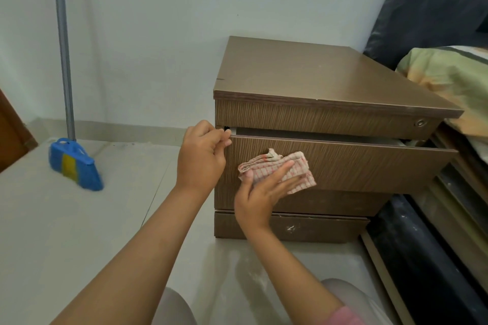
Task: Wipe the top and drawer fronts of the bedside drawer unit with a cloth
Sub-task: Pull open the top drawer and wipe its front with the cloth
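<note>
- 1 drawer unit (303, 74), 3 drawer fronts visible
- 1 cloth (295, 166)
- 2 hands: left hand (202, 158), right hand (261, 192)
- 1 broom (74, 161)
- 1 pillow (449, 74)
- 1 keyhole (420, 123)

- We cannot see inside the pulled-out drawer (340, 163); only a thin dark slit shows above its front.
- The right hand (260, 192) covers part of the cloth (280, 170) and a patch of the drawer front behind it.
- The left hand (202, 157) hides the drawer's left edge, so we cannot tell how its fingertips hold there.
- The broom (75, 163) handle runs out of the top edge.
- The pillow (449, 79) and the bed (433, 232) are cut off at the right edge.
- The lock (420, 123) on the top drawer front is too small for us to make out.
- The unit's right side is out of view.
</note>
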`<act>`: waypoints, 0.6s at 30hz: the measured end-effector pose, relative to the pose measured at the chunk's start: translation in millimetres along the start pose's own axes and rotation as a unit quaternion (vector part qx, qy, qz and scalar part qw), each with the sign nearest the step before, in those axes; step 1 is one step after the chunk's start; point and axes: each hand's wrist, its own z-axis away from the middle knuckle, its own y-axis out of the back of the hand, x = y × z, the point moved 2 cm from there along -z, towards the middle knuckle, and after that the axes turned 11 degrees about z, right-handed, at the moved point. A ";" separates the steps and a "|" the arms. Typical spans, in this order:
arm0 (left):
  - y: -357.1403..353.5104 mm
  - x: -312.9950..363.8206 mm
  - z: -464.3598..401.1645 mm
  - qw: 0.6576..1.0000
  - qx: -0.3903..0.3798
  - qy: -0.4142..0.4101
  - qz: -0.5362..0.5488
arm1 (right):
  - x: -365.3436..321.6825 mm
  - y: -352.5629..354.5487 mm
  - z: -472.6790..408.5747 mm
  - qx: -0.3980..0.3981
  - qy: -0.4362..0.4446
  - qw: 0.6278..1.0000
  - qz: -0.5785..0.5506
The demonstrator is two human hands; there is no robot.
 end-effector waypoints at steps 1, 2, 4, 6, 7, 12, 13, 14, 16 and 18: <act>0.2 -1.3 -0.8 1.000 -0.004 -0.001 0.006 | 4.3 5.6 -5.5 0.007 -0.007 1.000 0.000; 0.7 -2.8 -1.9 1.000 -0.010 0.000 0.012 | 7.2 11.1 -11.3 0.015 -0.013 1.000 0.001; 2.4 -5.3 -5.1 0.999 -0.025 0.004 0.025 | 7.6 19.4 -21.6 0.030 -0.019 0.999 0.000; 4.2 -6.7 -8.8 0.999 -0.039 0.005 0.029 | -0.3 21.6 -27.3 0.042 -0.020 0.999 -0.010; 4.9 -7.0 -10.2 0.999 -0.042 0.005 0.031 | -6.7 19.7 -27.7 0.044 -0.022 0.999 -0.018; 5.8 -6.6 -11.8 0.998 -0.037 0.022 0.048 | -41.7 -9.8 -5.6 0.026 -0.010 0.999 -0.042; 5.9 -6.1 -11.5 0.998 -0.036 0.027 0.051 | -43.6 -17.1 1.2 0.021 -0.006 0.999 -0.041; 6.0 -5.1 -11.2 0.998 -0.035 0.030 0.052 | -43.0 -22.9 7.7 0.016 -0.003 0.999 -0.037; 6.0 -3.6 -10.7 0.998 -0.034 0.027 0.052 | -34.8 -30.8 16.8 0.008 0.006 1.000 -0.024; 5.8 -3.0 -10.5 0.998 -0.032 0.023 0.050 | -21.1 -32.0 20.7 -0.005 0.025 1.000 -0.006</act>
